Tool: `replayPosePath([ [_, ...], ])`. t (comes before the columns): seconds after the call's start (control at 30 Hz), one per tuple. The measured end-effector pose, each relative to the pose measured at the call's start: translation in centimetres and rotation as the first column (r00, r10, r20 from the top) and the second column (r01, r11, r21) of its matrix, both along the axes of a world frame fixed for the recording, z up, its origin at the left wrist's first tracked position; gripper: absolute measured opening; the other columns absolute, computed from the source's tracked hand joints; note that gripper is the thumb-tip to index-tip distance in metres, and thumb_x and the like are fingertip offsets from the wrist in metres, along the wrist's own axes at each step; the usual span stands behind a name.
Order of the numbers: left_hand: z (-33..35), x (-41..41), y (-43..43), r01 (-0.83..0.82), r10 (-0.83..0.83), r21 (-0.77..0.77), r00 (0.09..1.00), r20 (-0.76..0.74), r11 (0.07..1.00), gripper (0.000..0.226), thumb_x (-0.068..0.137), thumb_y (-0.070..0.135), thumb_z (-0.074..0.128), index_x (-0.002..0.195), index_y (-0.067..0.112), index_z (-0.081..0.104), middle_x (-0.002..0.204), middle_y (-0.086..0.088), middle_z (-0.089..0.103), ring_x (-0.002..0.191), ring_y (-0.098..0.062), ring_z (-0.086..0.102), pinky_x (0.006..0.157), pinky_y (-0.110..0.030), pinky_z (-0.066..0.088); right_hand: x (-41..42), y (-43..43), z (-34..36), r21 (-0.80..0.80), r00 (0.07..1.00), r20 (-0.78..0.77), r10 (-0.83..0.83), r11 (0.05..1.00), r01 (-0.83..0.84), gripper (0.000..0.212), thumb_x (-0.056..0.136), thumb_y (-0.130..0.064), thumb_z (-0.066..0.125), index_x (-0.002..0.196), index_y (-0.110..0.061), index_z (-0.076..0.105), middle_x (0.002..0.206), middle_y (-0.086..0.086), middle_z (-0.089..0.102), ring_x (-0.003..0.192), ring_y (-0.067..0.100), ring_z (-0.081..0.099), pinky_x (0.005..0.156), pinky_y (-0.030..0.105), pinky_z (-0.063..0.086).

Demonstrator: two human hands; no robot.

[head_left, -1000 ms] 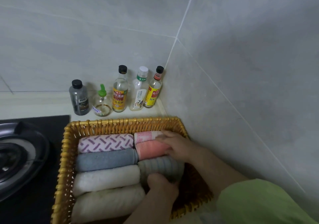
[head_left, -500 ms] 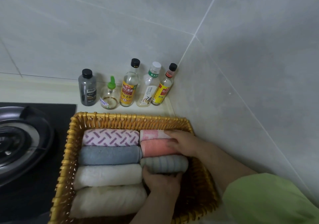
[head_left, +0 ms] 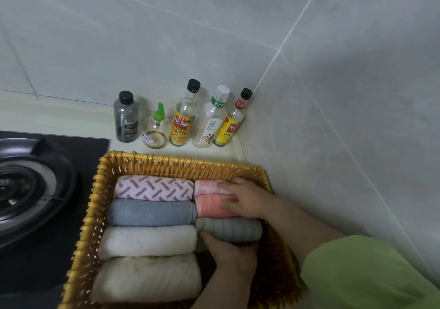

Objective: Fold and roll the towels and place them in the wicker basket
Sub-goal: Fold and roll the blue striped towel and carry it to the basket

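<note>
Settling grey towel [head_left: 229, 229] flatter, left hand [head_left: 229, 252] gripping it, right hand [head_left: 242, 199] unmoved

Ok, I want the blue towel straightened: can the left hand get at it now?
Probably yes: the blue towel lies uncovered in the basket, and the left hand is close by, holding the grey towel, which it would have to release first.

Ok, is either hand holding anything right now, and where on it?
The left hand grips the grey striped towel roll along its near side; the right hand only rests flat on the salmon roll.
</note>
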State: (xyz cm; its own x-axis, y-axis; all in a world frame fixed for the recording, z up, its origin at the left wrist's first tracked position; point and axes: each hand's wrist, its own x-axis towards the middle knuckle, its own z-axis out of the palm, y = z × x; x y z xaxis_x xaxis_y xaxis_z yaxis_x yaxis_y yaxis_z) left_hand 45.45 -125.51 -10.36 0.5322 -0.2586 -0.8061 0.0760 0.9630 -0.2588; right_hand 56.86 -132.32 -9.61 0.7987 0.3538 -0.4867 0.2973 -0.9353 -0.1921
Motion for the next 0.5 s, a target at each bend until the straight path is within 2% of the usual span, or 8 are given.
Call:
replayPosePath([
  [0.13,-0.3,0.6,-0.5,0.098,-0.094,0.073,0.994,-0.063,0.993,0.095,0.061,0.086,0.058,0.133,0.025,0.052,0.13,-0.017,0.055,0.121,-0.043,0.05,0.103,-0.063,0.037,0.8,0.1,0.2,-0.064,0.998,-0.016,0.056,0.996,-0.057,0.085,0.077,-0.069,0.061,0.15,-0.039,0.03,0.152,0.005,0.034,0.137,0.026,0.037,0.116,0.036,0.031],
  [0.23,-0.4,0.8,-0.3,0.085,-0.08,0.046,0.992,-0.097,0.995,0.105,0.05,0.087,0.065,0.133,0.024,0.051,0.128,-0.02,0.056,0.116,-0.045,0.053,0.098,-0.069,0.037,1.2,0.3,-0.2,-0.051,0.999,-0.03,0.031,0.998,-0.033,0.087,0.072,-0.075,0.058,0.148,-0.039,0.035,0.152,0.006,0.036,0.138,0.025,0.038,0.116,0.035,0.031],
  [0.37,-0.2,0.8,0.1,0.08,-0.071,0.06,0.988,-0.138,0.995,0.108,0.046,0.086,0.068,0.134,0.028,0.048,0.128,-0.019,0.056,0.114,-0.045,0.055,0.092,-0.074,0.036,1.4,0.0,-0.2,-0.01,0.998,-0.056,-0.022,1.0,0.022,0.081,0.073,-0.073,0.06,0.144,-0.039,0.042,0.152,0.006,0.038,0.138,0.024,0.038,0.117,0.035,0.03],
  [0.5,-0.7,0.8,0.0,0.078,-0.075,0.015,0.989,-0.124,0.997,0.131,0.023,0.081,0.078,0.14,0.033,0.043,0.135,-0.018,0.052,0.118,-0.047,0.051,0.09,-0.078,0.032,1.3,0.0,-0.1,-0.012,0.998,-0.063,-0.023,1.0,0.022,0.077,0.076,-0.071,0.06,0.144,-0.039,0.043,0.15,0.005,0.039,0.138,0.024,0.038,0.117,0.035,0.03],
])
